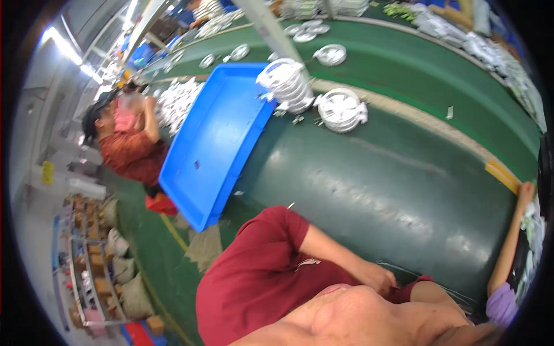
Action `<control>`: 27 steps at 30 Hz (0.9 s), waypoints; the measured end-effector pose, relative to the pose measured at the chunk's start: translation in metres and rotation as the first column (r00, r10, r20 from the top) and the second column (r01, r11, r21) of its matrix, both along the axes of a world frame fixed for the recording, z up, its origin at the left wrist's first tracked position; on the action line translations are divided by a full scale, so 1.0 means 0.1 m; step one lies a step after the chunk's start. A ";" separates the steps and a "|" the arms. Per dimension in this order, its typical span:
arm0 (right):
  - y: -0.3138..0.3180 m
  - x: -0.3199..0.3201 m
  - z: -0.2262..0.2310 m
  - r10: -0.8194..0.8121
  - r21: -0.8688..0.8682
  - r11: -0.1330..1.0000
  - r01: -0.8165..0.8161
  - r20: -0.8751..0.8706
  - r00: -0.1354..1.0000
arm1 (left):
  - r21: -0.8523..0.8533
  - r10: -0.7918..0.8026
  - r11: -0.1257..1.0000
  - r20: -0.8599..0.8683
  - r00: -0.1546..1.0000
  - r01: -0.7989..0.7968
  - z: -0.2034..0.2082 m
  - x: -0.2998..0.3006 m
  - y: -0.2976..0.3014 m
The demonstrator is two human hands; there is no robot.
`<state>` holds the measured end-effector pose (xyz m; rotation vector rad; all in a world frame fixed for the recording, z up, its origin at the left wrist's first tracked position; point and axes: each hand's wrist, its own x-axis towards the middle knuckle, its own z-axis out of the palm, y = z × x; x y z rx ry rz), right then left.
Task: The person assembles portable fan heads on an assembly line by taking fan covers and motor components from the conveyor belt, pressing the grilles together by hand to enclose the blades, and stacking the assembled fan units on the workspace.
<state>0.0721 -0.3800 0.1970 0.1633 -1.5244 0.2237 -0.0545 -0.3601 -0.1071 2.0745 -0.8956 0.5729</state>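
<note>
My left hand (378, 278) comes out of a dark red sleeve and lies across the front of my body, low over the near edge of the green work surface (369, 184). Its fingers are curled in beside the dark red cloth of my other sleeve (408, 288); whatever they may hold is hidden. Bare skin of my right arm (441, 297) shows past that sleeve, but my right hand is out of sight. Farther off on the surface, beyond my reach as it stands, are a stack of white round plastic frames (288, 83) and a shorter stack (340, 109).
A big blue tray (210, 144) with a small dark bit in it stands at the left. Behind runs a green conveyor belt (392, 63) carrying white rings (330, 55). A co-worker's arm (511, 242) reaches to a yellow strip (502, 176). Another person (133, 144) sits beside white parts (179, 104).
</note>
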 end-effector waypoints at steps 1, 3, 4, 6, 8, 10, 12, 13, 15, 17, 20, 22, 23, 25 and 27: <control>0.01 0.04 0.00 -0.049 0.025 0.999 0.048 0.040 0.998 | -0.099 -0.010 0.995 -0.073 0.997 0.003 0.10 -0.01 0.05; -0.05 0.12 0.03 0.422 -0.163 0.904 -0.395 0.202 0.884 | -0.233 -0.041 0.973 -0.196 0.980 -0.006 0.22 -0.11 0.10; 0.04 0.08 0.12 0.443 -0.181 0.893 -0.412 0.189 0.876 | -0.273 -0.069 0.962 -0.248 0.966 -0.002 0.17 -0.11 0.08; -0.28 0.25 -0.77 0.486 -0.084 0.859 -0.504 0.441 0.755 | -0.201 -0.127 0.976 -0.239 0.963 0.078 0.15 -0.02 0.09; -0.01 0.18 -0.10 0.614 -0.138 0.776 -0.616 0.392 0.685 | -0.048 -0.205 0.977 -0.438 0.875 0.205 0.45 0.03 0.22; 0.31 0.15 -0.12 0.704 -0.207 0.683 -0.701 0.443 0.556 | 0.052 -0.042 0.994 -0.632 0.774 0.096 0.46 -0.19 0.33; 0.29 0.20 -0.12 0.651 -0.187 0.740 -0.646 0.439 0.619 | 0.076 0.010 0.997 -0.308 0.951 0.014 0.39 -0.18 0.32; 0.29 0.27 -0.08 0.646 -0.200 0.738 -0.645 0.485 0.589 | 0.076 -0.110 0.988 -0.287 0.952 0.137 0.42 -0.05 0.29; 0.43 0.27 -0.08 0.752 -0.175 0.615 -0.769 0.424 0.505 | 0.056 -0.122 0.988 -0.270 0.955 0.142 0.50 0.01 0.27; 0.52 0.36 -0.11 0.780 -0.201 0.600 -0.775 0.364 0.509 | 0.034 -0.076 0.995 -0.270 0.960 0.089 0.56 -0.02 0.28; 0.54 0.45 -0.20 0.739 -0.226 0.673 -0.705 0.244 0.628 | 0.130 -0.078 0.985 -0.251 0.965 0.113 0.55 0.02 0.26; 0.76 0.52 -0.42 0.648 -0.398 0.716 -0.574 0.073 0.758 | 0.252 -0.002 0.966 -0.207 0.978 0.056 0.40 -0.05 0.29; 0.94 0.55 -0.55 0.580 -0.453 0.731 -0.510 0.019 0.814 | 0.254 0.003 0.966 -0.211 0.977 0.051 0.42 -0.07 0.28; 1.22 0.60 -0.73 0.325 -0.718 0.638 -0.278 -0.076 0.943 | 0.184 0.005 0.982 -0.260 0.966 0.045 0.49 -0.10 0.30; 1.58 0.66 -1.02 0.114 -0.865 0.480 -0.146 -0.104 0.988 | 0.177 0.011 0.984 -0.255 0.967 0.035 0.46 -0.12 0.29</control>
